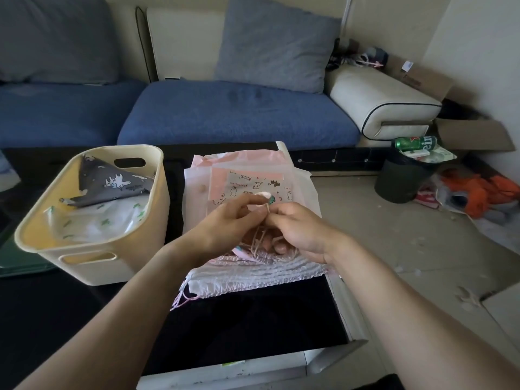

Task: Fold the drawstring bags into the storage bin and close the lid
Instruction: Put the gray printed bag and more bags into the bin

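Thin pale cord [263,235] is pinched in the grip of both left hand [228,220] and right hand [301,229] above crinkled bags [253,268].

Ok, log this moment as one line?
left hand: pinching cord | right hand: pinching cord | bags: stacked on table | bin: open, two bags inside, lid unseen

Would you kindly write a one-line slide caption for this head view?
Both hands, left hand and right hand, pinch a drawstring over stacked bags beside the cream storage bin.
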Demonstrator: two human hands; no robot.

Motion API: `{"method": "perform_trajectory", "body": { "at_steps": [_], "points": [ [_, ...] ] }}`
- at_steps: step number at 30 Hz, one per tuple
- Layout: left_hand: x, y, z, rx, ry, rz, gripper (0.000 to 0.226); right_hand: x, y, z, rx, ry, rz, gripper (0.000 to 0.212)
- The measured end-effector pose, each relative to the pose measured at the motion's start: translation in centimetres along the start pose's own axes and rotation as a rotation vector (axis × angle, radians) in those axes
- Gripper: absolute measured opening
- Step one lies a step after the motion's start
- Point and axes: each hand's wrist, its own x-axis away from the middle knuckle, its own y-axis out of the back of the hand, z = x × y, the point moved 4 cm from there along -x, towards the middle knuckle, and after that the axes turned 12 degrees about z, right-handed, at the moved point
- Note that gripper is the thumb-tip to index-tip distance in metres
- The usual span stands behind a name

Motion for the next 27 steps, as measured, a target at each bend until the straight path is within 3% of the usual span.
{"method": "perform_trajectory", "body": {
  "at_steps": [5,11,15,19,23,27],
  "points": [
    [0.4,0.7,0.2,-0.160,0.034,-0.092,0.027,-0.1,0.1,0.2,-0.066,0.013,0.000,0.023],
    [1.3,2.1,-0.1,-0.405,0.020,-0.080,0.009,0.2,0.6,-0.1,-0.134,-0.017,-0.023,0.022],
    [1.5,3.8,0.7,-0.550,0.139,-0.250,0.017,0.6,1.9,-0.1,-0.146,-0.046,-0.157,0.020],
    [1.5,3.2,0.9,-0.724,0.197,-0.340,0.017,0.8,2.3,0.3,-0.155,-0.023,-0.162,0.015],
    [1.0,1.1,-0.2,-0.497,0.005,-0.329,0.021,0.7,1.4,0.7,-0.117,0.000,-0.123,0.014],
    [0.2,-0.5,0.0,-0.210,-0.018,-0.196,0.022,0.8,0.9,1.1,-0.095,0.034,-0.110,0.029]
  ]
}}
